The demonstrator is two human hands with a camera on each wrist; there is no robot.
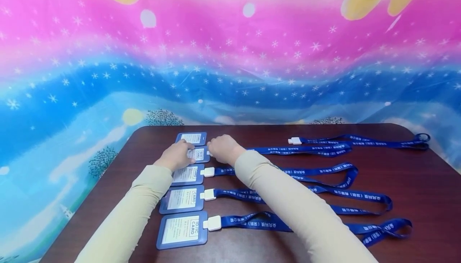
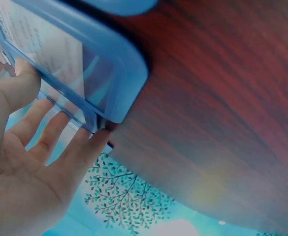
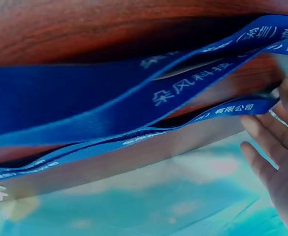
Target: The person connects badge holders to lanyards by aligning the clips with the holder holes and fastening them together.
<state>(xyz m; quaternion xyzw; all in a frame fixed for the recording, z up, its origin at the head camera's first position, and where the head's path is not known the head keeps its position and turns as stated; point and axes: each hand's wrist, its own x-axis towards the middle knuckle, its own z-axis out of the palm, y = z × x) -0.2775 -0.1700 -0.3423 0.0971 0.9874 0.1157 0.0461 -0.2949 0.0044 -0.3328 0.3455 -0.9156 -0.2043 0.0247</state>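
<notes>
My left hand (image 1: 175,155) holds the second-farthest blue badge holder (image 1: 201,154) by its sides. In the left wrist view the thumb lies at one edge of that holder (image 2: 116,93), with the fingers spread along its other side. Close to the holder's slotted end, my right hand (image 1: 225,149) pinches the end of a blue printed lanyard (image 1: 299,150). Its white clip is mostly hidden by the fingers. In the right wrist view the strap (image 3: 232,108) runs up to the fingertips. Whether clip and holder are joined cannot be made out.
Nearer me, three badge holders (image 1: 182,231) lie in a column, each joined by a white clip (image 1: 214,223) to a lanyard (image 1: 266,221). Beyond my left hand lies another holder (image 1: 194,138); a loose lanyard (image 1: 360,139) lies at the back right. A patterned cloth (image 1: 230,75) hangs behind the table (image 1: 414,175).
</notes>
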